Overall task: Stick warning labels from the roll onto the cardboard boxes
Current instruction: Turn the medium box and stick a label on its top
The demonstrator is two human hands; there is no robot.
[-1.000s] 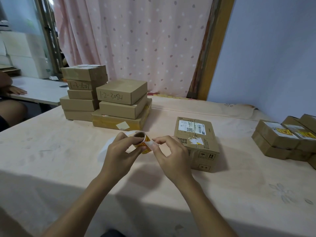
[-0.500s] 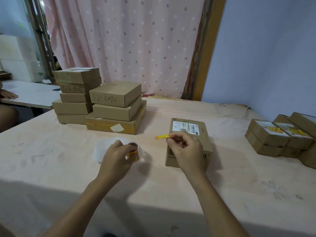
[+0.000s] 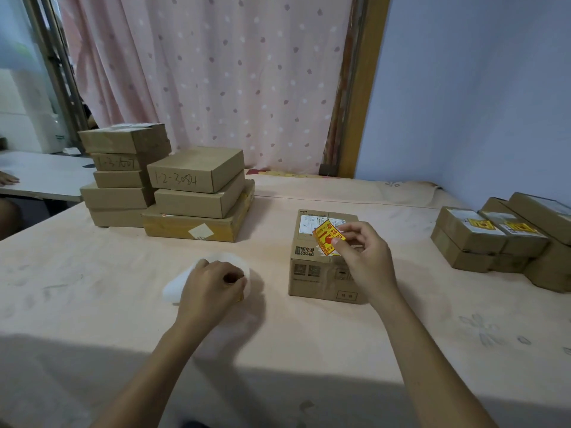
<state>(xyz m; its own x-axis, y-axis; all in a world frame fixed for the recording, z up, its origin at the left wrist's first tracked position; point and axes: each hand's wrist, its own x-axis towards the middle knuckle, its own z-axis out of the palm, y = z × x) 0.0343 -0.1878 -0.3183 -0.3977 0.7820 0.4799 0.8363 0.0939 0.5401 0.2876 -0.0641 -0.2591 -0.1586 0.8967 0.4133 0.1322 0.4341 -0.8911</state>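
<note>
Reference: centre box [image 3: 309, 282]. Top face occupied by right hand [image 3: 364, 257] pinching warning label [image 3: 324, 239]. Left: open table [image 3: 272, 267] gap, then left hand [image 3: 210, 288] gripping label roll [image 3: 230, 277]. Behind-left: stacked boxes [image 3: 173, 186] wall. Right: wide open lane, then labelled boxes [image 3: 494, 239]. Near side open.
</note>
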